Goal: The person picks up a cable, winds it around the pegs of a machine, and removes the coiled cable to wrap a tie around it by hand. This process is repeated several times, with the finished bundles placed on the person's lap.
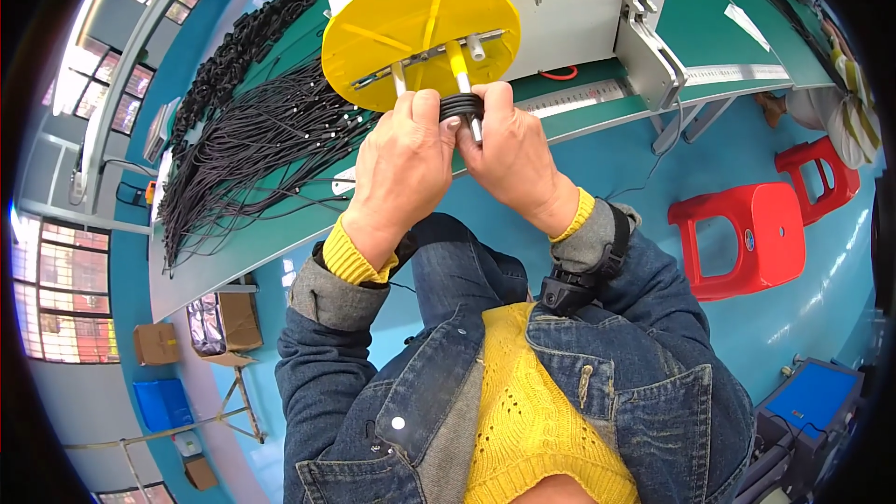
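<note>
A small coil of black cable (pixel 461 106) is gripped between my two hands at the front of a round yellow disc (pixel 373 23). My left hand (pixel 403 168) closes on the coil's left side, with the thumb against it. On the other side my right hand (pixel 513 151) has its fingers wrapped round the coil. Metal pegs (pixel 476 47) stick out from a slotted bar across the disc, one of them with a yellow sleeve (pixel 457 63). A bare metal peg end shows below the coil; whether the loops still surround the pegs is partly hidden by my fingers.
The disc belongs to a white machine (pixel 560 23) on a green-topped table (pixel 233 247). Many loose black cables (pixel 252 145) spread to the left. A metal bracket (pixel 644 47) and a ruler strip (pixel 579 96) are at right. Red stools (pixel 775 233) stand on the blue floor.
</note>
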Motion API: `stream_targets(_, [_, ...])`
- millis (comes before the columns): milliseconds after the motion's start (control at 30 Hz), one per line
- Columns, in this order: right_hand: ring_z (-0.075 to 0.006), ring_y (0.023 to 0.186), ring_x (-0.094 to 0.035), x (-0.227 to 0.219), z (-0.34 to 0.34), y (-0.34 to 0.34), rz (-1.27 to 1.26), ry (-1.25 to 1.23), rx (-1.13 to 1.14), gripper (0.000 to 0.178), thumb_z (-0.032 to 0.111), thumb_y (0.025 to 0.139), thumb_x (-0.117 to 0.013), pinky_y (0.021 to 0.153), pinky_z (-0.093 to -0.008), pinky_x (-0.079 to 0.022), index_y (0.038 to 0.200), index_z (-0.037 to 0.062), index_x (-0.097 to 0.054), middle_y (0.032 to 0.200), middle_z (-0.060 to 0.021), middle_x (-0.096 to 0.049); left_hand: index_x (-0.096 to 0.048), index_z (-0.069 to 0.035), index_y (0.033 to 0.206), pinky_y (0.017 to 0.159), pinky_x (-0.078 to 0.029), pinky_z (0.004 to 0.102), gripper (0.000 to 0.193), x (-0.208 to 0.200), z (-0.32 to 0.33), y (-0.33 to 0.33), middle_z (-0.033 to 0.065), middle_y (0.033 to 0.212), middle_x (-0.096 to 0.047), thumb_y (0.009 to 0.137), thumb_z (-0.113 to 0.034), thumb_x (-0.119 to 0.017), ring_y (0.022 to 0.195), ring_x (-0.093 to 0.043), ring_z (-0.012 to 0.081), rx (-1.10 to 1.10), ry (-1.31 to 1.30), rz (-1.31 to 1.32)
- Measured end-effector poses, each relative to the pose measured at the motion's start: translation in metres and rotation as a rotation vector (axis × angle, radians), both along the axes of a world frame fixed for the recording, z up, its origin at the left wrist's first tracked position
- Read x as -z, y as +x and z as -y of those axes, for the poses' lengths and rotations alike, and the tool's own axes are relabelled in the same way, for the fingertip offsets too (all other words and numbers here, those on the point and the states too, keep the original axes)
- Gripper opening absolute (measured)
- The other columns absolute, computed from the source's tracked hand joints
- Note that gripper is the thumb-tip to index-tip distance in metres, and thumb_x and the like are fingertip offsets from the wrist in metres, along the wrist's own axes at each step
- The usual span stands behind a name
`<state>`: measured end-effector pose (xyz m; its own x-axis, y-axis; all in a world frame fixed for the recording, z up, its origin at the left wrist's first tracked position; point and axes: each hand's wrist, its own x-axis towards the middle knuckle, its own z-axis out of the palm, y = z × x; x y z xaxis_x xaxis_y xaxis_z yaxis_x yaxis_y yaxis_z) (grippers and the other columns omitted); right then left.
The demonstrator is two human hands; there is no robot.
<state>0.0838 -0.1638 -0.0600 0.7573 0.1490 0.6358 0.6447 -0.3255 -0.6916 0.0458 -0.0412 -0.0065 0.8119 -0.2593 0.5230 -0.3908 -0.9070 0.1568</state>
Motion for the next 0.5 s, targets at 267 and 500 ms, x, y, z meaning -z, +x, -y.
stream_targets(267, [-0.0365,0.062,-0.059,0.014,0.033,-0.042,0.015,-0.216,-0.157,0.023,0.006,0.074,-0.059,0.052,-0.0413,-0.047,0.091,-0.0014,-0.045,0.067,-0.02,-0.058,-0.046,0.0,0.092,0.057,-0.044,0.0405,0.019,0.023,0.032,-0.063,0.0179,0.081,-0.051,0.082,-0.015,-0.054,0.072,-0.053,0.0361,-0.05,-0.067,-0.096])
stream_targets(500, [-0.0372,0.063,-0.058,0.064,0.039,-0.032,-0.085,-0.37,-0.323,0.016,0.003,0.075,-0.055,0.052,-0.0425,-0.046,0.087,0.0,-0.044,0.065,-0.0199,-0.057,-0.05,0.002,0.097,0.06,-0.048,0.0348,0.032,0.084,-0.012,-0.043,0.0148,0.089,-0.057,0.091,-0.029,-0.044,0.079,-0.058,0.0298,0.105,-0.893,-0.974])
